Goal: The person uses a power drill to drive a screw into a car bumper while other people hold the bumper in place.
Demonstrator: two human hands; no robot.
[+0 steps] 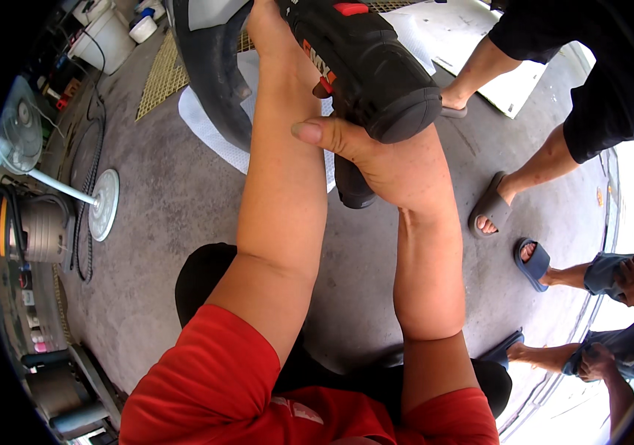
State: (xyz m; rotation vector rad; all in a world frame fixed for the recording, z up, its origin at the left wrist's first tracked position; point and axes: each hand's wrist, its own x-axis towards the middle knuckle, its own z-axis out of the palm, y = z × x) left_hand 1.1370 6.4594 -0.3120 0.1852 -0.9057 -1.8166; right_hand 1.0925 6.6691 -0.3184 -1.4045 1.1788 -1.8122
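Observation:
My right hand (pixel 385 162) is wrapped round the handle of a black cordless drill (pixel 365 63) with red and orange marks. My thumb lies along its near side, and the drill's front end runs out past the top edge. Stretched forward beside it, my left arm ends at my left hand (pixel 261 24), which is cut off by the top edge and partly behind the drill, so its fingers do not show. Next to that hand is a curved black plastic part (pixel 217 81) with a grey panel (pixel 209 11) at its top. A white padded sheet (pixel 209 126) lies under it.
At the left stand a fan (pixel 102 200), a metal vacuum canister (pixel 35 226) with a dark hose, and a white bucket (pixel 106 41). Yellow floor grating (pixel 161 78) lies ahead. On the right, other people's legs and sandals (pixel 491 204) are close by. A white panel (pixel 506 89) lies beyond.

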